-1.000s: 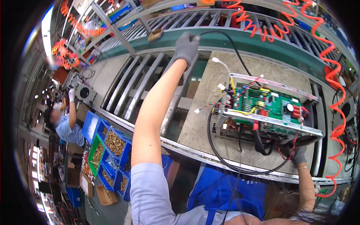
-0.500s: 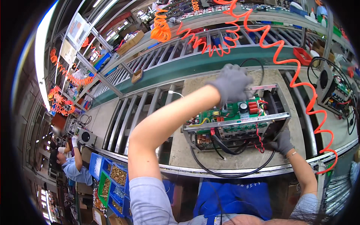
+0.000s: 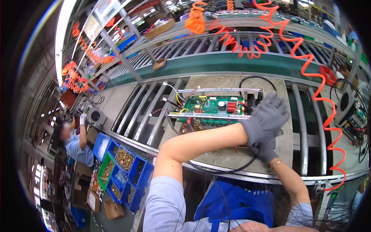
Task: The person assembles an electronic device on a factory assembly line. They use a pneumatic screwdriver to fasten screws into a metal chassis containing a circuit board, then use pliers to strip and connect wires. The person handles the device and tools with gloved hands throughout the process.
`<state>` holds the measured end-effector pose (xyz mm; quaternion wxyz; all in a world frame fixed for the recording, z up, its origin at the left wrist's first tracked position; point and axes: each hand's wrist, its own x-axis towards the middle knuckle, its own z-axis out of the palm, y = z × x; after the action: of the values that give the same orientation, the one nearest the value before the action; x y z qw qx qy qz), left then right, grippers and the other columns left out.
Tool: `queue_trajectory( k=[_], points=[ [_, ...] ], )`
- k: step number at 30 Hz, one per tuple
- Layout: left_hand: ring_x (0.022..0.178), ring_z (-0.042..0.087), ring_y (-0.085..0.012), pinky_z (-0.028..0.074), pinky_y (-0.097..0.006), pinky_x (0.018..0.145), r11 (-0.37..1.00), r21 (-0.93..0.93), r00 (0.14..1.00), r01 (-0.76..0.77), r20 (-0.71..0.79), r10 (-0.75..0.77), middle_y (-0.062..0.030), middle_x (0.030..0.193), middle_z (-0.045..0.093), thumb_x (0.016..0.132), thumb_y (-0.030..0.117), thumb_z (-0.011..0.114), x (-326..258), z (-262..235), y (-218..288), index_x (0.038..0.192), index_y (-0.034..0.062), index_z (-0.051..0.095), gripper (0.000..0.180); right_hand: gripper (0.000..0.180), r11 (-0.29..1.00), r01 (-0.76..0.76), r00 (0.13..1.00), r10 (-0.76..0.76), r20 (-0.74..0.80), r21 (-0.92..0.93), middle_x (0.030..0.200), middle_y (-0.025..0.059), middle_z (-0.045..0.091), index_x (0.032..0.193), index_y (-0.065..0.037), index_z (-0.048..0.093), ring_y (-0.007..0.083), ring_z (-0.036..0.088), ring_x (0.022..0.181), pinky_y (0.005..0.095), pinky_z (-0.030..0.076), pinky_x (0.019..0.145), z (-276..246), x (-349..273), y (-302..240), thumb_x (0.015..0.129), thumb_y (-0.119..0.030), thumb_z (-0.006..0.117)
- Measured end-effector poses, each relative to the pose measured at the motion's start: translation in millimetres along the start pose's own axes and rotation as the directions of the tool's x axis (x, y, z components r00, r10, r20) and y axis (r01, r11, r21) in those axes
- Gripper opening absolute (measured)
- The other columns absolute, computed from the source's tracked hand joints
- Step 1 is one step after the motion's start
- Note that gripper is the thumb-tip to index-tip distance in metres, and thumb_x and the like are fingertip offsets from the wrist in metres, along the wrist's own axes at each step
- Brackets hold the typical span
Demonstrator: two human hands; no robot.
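Observation:
An open metal-framed electrical unit (image 3: 214,116) with a green circuit board (image 3: 212,103) lies on a flat grey board (image 3: 228,82) over the roller conveyor. My left hand (image 3: 269,118), in a grey glove, reaches across to the unit's right end with its fingers stretched out. Just below it, my right hand (image 3: 266,150), also gloved in grey, is at the unit's near right corner; its fingers are mostly hidden behind the left hand. Loose leads with white connectors (image 3: 165,99) stick out at the unit's left end. A black cable (image 3: 228,171) loops around the near side.
Bare rollers (image 3: 145,112) lie to the left, more (image 3: 303,131) to the right. An orange coiled hose (image 3: 332,129) hangs at right, near another unit (image 3: 349,104). Blue bins (image 3: 121,176) of small metal parts stand at lower left. A co-worker (image 3: 77,145) is at far left.
My left hand has gone from the unit's far rail to its right end, close to my right hand. The unit sits further left on the board, and the whole view has shifted.

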<state>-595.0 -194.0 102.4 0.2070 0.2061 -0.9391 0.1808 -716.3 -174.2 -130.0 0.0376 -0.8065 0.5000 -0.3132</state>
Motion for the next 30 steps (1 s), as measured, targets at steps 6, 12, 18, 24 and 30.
queue_trajectory(
  k=[6,12,18,24,30],
  points=[
    [0.133,0.043,-0.0364,0.017,-0.055,0.116,0.895,0.174,0.834,0.410,0.324,-0.446,-0.0187,0.133,0.054,0.079,0.043,0.068,-65.6,-20.3,-62.3,0.121,0.0119,0.062,0.053,0.075,0.992,-0.105,0.994,0.106,0.014,-0.070,0.108,0.0159,0.059,0.120,-0.002,0.054,0.0309,0.054,0.102,0.0443,0.035,0.092,38.1,58.0,-100.3,0.071,-0.057,0.068],
    [0.130,0.044,-0.0381,0.021,-0.058,0.113,0.663,0.342,0.628,0.666,0.223,-0.746,-0.0184,0.133,0.054,0.083,0.043,0.063,-153.6,-38.5,-139.0,0.127,0.0135,0.059,0.053,0.078,0.978,0.083,0.993,-0.098,0.069,0.192,0.120,0.0200,0.054,0.131,-0.001,0.047,0.0354,0.050,0.112,0.0474,0.035,0.098,74.6,106.4,-154.3,0.075,-0.050,0.069],
    [0.114,0.058,-0.0383,0.046,-0.047,0.097,0.496,0.427,0.531,0.756,0.043,-0.846,-0.0208,0.127,0.059,0.086,0.036,0.062,-278.4,-27.8,-226.6,0.134,0.0074,0.053,0.057,0.069,0.972,0.201,0.979,-0.203,0.003,0.119,0.129,0.0203,0.050,0.134,-0.006,0.047,0.0376,0.047,0.122,0.0489,0.037,0.103,23.1,99.8,-96.4,0.078,-0.040,0.069],
    [0.118,0.056,-0.0414,0.044,-0.045,0.101,0.235,0.611,0.271,0.756,0.035,-0.962,-0.0231,0.134,0.055,0.085,0.040,0.068,-346.9,-70.4,-282.8,0.145,0.0030,0.040,0.076,0.051,0.972,-0.233,0.967,0.229,-0.114,-0.019,0.122,0.0209,0.054,0.120,-0.005,0.056,0.0384,0.052,0.115,0.0473,0.044,0.098,-144.6,63.4,3.0,0.080,-0.035,0.067],
    [0.124,0.052,-0.0368,0.038,-0.045,0.106,0.110,0.717,0.224,0.689,-0.065,-0.973,-0.0229,0.136,0.053,0.083,0.034,0.072,-377.3,-94.7,-281.6,0.145,0.0041,0.037,0.077,0.037,0.864,0.080,0.772,-0.369,-0.517,-0.497,0.103,0.0113,0.067,0.107,-0.010,0.065,0.0302,0.064,0.099,0.0409,0.052,0.086,-346.2,13.3,-16.3,0.072,-0.015,0.074]
  ],
)
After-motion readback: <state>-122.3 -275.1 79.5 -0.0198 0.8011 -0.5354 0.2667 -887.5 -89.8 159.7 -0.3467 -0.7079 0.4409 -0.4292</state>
